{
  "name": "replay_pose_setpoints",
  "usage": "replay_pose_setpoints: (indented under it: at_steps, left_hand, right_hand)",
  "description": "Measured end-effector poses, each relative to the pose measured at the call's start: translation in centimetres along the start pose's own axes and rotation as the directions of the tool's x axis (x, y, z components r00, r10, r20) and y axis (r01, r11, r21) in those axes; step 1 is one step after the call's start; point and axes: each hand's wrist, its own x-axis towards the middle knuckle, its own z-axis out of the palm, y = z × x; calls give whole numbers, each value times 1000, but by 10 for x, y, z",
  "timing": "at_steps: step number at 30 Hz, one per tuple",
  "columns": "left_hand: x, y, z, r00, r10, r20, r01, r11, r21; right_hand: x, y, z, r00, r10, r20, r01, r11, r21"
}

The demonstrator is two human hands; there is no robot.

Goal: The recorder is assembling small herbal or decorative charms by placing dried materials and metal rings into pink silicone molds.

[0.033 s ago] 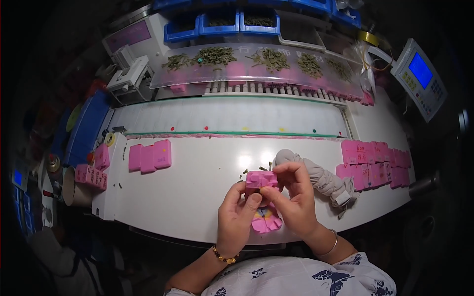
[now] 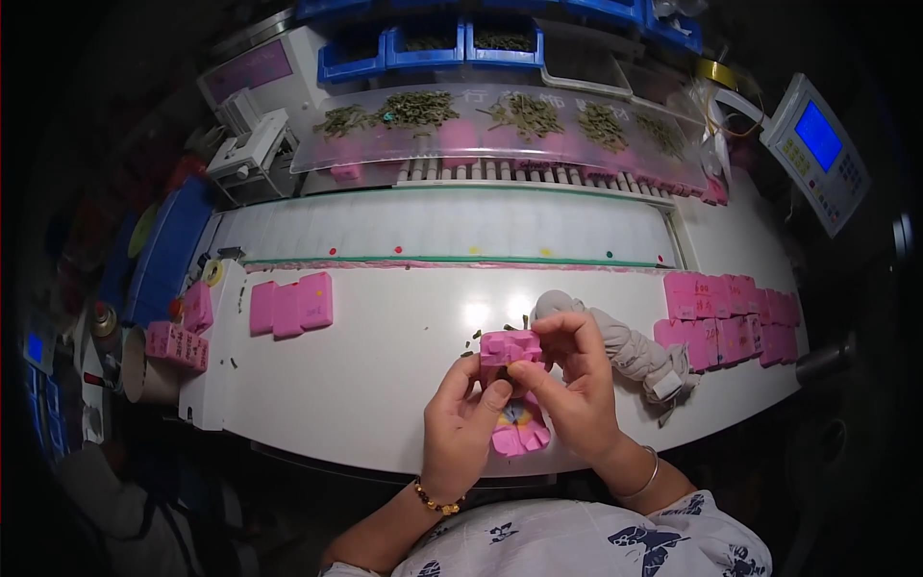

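Both my hands hold a small pink notched block point(image 2: 509, 346) upright over the front of the white table. My left hand point(image 2: 464, 413) grips its left side, thumb bent up at the lower edge. My right hand point(image 2: 579, 385) closes on its right side, with the thumb pressed against the lower front. Something small and dark shows between the two thumbs; its kind cannot be made out. Just below lies a second notched pink block point(image 2: 520, 439), with blue and yellow colouring on it, partly covered by my hands. Small dark green stem pieces point(image 2: 478, 337) lie behind my left hand.
A bundled grey cloth point(image 2: 630, 348) lies right of my hands. Pink blocks point(image 2: 292, 306) sit at left, more pink blocks point(image 2: 716, 322) at right. Behind are a long white strip panel point(image 2: 442, 223), a clear shelf point(image 2: 385, 154) with green heaps, blue bins point(image 2: 423, 58) and a screen device point(image 2: 820, 144).
Almost nothing differs. The held block and my fingers have shifted very slightly, and my grip stays the same.
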Motion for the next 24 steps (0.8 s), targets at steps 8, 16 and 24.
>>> replay_pose_setpoints:
  at_steps: [8, 16, 24]
  left_hand:
    - [2, -2, -14, 998, 17, -57, -15, 999, 37]
    - [3, 0, -15, 987, -152, 49, 160, 958, -237]
    - [8, 2, -16, 940, -273, 203, 333, 862, -382]
  right_hand:
    - [0, 0, -9, 971, 89, 223, -71, 993, -90]
    - [4, -11, -9, 942, 104, 320, -143, 985, 100]
    - [4, -10, -13, 939, 146, 313, -184, 978, 98]
